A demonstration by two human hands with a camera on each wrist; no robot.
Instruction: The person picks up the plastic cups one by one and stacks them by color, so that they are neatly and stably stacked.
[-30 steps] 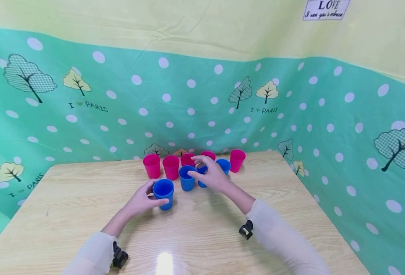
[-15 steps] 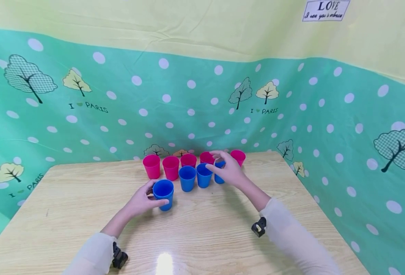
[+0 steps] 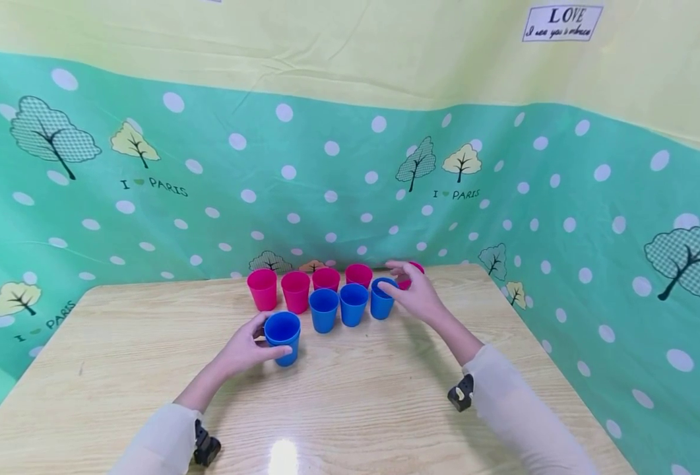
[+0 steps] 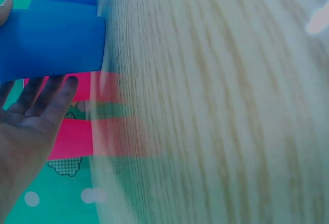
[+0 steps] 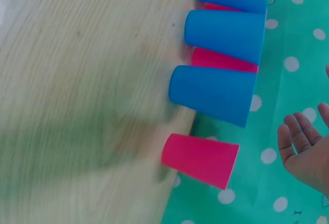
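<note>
My left hand [image 3: 247, 346] grips a blue cup [image 3: 282, 326] upright near the table's middle; a second rim line below its lip suggests nested cups. In the left wrist view the fingers [image 4: 60, 100] lie along one side of that blue cup [image 4: 51, 44], the thumb at the other. Three more blue cups stand in a slanting row: a left one [image 3: 323, 311], a middle one [image 3: 352, 305] and a right one [image 3: 381, 305]. Over the right one hovers my right hand [image 3: 416, 295], holding nothing; the right wrist view shows it apart from the cups.
Several pink cups stand upright behind the blue ones, one at the far left [image 3: 262, 290]. The rightmost pink cup [image 5: 200, 160] is partly hidden by my right hand in the head view. A green dotted cloth [image 3: 207, 178] hangs behind the wooden table [image 3: 350, 409].
My right hand has moved right along the blue row, from the middle cup to beyond the right one, uncovering the cups it passed. The left hand has stayed put with its cup.
</note>
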